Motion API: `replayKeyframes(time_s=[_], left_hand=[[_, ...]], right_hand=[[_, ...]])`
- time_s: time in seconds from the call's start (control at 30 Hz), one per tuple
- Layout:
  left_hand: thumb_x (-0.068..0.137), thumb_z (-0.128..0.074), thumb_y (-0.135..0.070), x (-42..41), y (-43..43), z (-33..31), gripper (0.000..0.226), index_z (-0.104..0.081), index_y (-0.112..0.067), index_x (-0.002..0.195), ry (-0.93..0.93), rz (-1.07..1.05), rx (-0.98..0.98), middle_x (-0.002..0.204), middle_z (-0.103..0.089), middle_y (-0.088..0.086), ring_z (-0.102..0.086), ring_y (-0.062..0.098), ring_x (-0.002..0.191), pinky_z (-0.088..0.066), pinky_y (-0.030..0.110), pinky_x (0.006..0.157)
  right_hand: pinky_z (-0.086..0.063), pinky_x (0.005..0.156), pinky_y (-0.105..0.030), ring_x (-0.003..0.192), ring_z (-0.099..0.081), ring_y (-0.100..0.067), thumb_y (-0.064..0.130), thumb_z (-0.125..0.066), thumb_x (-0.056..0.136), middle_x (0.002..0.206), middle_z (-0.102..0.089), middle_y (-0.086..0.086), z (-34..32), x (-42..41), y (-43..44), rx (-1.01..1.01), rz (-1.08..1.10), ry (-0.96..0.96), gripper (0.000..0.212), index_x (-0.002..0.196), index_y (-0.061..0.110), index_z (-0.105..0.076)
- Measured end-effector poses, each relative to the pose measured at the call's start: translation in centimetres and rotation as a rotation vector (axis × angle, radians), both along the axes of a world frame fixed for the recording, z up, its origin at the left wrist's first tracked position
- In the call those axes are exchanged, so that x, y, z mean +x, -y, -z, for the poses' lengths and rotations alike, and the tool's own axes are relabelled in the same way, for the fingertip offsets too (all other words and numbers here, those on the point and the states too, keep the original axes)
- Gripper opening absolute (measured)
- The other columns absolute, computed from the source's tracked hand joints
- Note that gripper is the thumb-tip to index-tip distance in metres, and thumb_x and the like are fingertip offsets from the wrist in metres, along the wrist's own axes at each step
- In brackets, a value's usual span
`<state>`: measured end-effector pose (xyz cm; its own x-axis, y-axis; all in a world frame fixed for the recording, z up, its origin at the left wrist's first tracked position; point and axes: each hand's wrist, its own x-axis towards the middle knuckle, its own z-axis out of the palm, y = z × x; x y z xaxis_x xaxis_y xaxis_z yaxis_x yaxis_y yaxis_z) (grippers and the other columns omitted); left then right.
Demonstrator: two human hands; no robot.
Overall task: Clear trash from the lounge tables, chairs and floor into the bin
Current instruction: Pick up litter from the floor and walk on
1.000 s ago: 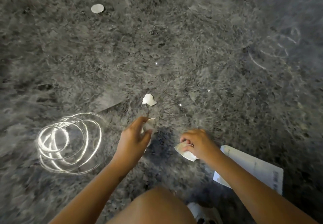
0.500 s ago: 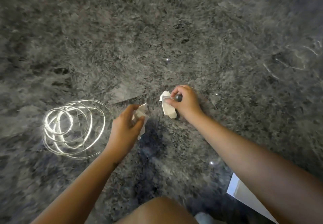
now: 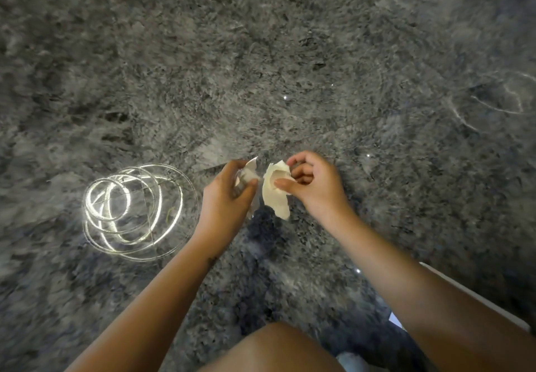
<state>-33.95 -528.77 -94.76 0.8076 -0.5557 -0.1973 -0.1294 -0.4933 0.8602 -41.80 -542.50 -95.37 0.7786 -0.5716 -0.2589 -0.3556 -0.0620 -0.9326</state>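
Right hand [image 3: 314, 187] pinches a torn paper scrap [image 3: 275, 197]; left hand [image 3: 226, 197] grips a second scrap [image 3: 247, 172] just beside it. Paper judged light, limp, easily torn; best bunched in the fist.

Dim overall, the polished grey floor [image 3: 319, 67] throws back 2 patches of glare — bright coiled rings [image 3: 133, 209] at left, fainter arcs [image 3: 499, 101] at right. A soft dark shadow [image 3: 262, 226] sits under the left hand [image 3: 223, 200] and right hand [image 3: 314, 187]. The right's paper scrap [image 3: 275, 197] looks sharp; the left's smaller scrap [image 3: 246, 173] is blurred. The edges smear and stretch — wide-angle distortion.
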Motion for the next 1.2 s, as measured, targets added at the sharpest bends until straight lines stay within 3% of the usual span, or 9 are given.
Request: replayKeyframes(time_s=[0.23, 0.4, 0.53, 0.67, 0.77, 0.87, 1.0, 1.1, 1.2], left_hand=[[0.095, -0.05, -0.018, -2.2, 2.0, -0.7, 0.014, -0.056, -0.019, 0.108, -0.157, 0.08, -0.168, 0.06, -0.058, -0.013, -0.055, -0.002, 0.053, -0.039, 0.008, 0.046], [0.089, -0.056, -0.035, -3.9, 3.7, -1.3, 0.02, -0.057, -0.025, 0.106, -0.094, 0.24, -0.168, 0.067, -0.058, -0.024, -0.052, -0.005, 0.057, -0.037, 0.007, 0.051], [0.087, -0.062, -0.027, -4.6, 5.0, -1.0, 0.016, -0.058, -0.028, 0.102, -0.001, 0.326, -0.12, 0.074, -0.064, -0.006, -0.055, 0.001, 0.059, -0.039, 0.014, 0.051], [0.089, -0.061, -0.018, -5.6, 6.5, -0.3, 0.012, -0.059, -0.026, 0.098, 0.067, 0.385, -0.093, 0.07, -0.061, -0.009, -0.054, -0.001, 0.059, -0.038, 0.013, 0.052], [0.089, -0.06, -0.015, -6.7, 7.7, 0.2, 0.014, -0.061, -0.015, 0.103, 0.133, 0.431, -0.074, 0.075, -0.062, -0.003, -0.053, 0.004, 0.063, -0.036, 0.015, 0.055], [0.09, -0.059, -0.015, -8.0, 8.9, 0.6, 0.019, -0.06, -0.008, 0.107, 0.145, 0.458, -0.055, 0.079, -0.06, -0.002, -0.052, 0.011, 0.067, -0.035, 0.017, 0.056], [0.091, -0.057, -0.016, -9.6, 9.7, 1.2, 0.015, -0.06, -0.011, 0.105, 0.138, 0.49, -0.071, 0.079, -0.061, -0.002, -0.053, 0.002, 0.065, -0.036, 0.009, 0.055], [0.091, -0.057, -0.015, -11.1, 10.4, 1.4, 0.016, -0.06, -0.012, 0.106, 0.098, 0.498, -0.087, 0.083, -0.064, 0.002, -0.058, 0.015, 0.07, -0.04, 0.018, 0.059], [0.092, -0.056, -0.018, -11.9, 10.7, 1.6, 0.019, -0.059, -0.011, 0.109, 0.086, 0.52, -0.077, 0.087, -0.065, 0.002, -0.059, 0.019, 0.074, -0.044, 0.029, 0.065]], right_hand=[[-0.047, 0.061, -0.028, 0.063, -0.058, -0.01, 0.01, -0.078, 0.071, 0.068, -0.063, 0.001, -0.4, -3.0, -0.9, -0.021, 0.113, 0.04, 0.028, 0.072, 0.024, -0.054], [-0.043, 0.055, -0.013, 0.059, -0.052, 0.004, 0.002, -0.074, 0.072, 0.064, -0.057, 0.015, -0.3, -4.4, -0.1, -0.085, 0.172, 0.04, 0.034, 0.069, 0.03, -0.054], [-0.039, 0.06, -0.017, 0.067, -0.047, -0.001, 0.001, -0.071, 0.071, 0.077, -0.049, 0.015, -0.5, -5.8, 1.0, -0.314, 0.156, 0.005, 0.026, 0.078, 0.02, -0.054], [-0.042, 0.062, -0.018, 0.069, -0.048, -0.008, 0.017, -0.082, 0.067, 0.087, -0.049, 0.008, -0.5, -8.5, 2.0, -0.267, 0.124, -0.01, 0.044, 0.098, 0.022, -0.051], [-0.043, 0.08, -0.022, 0.092, -0.052, -0.013, 0.024, -0.087, 0.058, 0.107, -0.051, 0.001, -0.6, -12.2, 3.6, -0.306, 0.055, -0.083, 0.073, 0.119, 0.011, -0.049], [-0.029, 0.102, -0.031, 0.122, -0.041, -0.016, 0.045, -0.085, 0.053, 0.133, -0.04, 0.005, -0.6, -17.7, 5.3, -0.42, -0.078, -0.301, 0.1, 0.136, 0.024, -0.033], [-0.004, 0.108, -0.032, 0.139, -0.003, -0.011, 0.064, -0.079, 0.045, 0.149, -0.003, 0.016, -0.1, -25.1, 6.0, -0.564, -0.367, -0.696, 0.13, 0.134, 0.054, 0.016], [0.008, 0.112, -0.039, 0.139, 0.016, -0.013, 0.066, -0.078, 0.044, 0.149, 0.016, 0.017, 0.7, -29.1, 5.4, -0.604, -0.458, -0.857, 0.14, 0.129, 0.051, 0.033], [0.006, 0.112, -0.041, 0.138, 0.006, -0.018, 0.059, -0.078, 0.051, 0.146, 0.009, 0.014, 1.0, -30.0, 4.8, -0.669, -0.429, -0.849, 0.137, 0.129, 0.048, 0.035]])
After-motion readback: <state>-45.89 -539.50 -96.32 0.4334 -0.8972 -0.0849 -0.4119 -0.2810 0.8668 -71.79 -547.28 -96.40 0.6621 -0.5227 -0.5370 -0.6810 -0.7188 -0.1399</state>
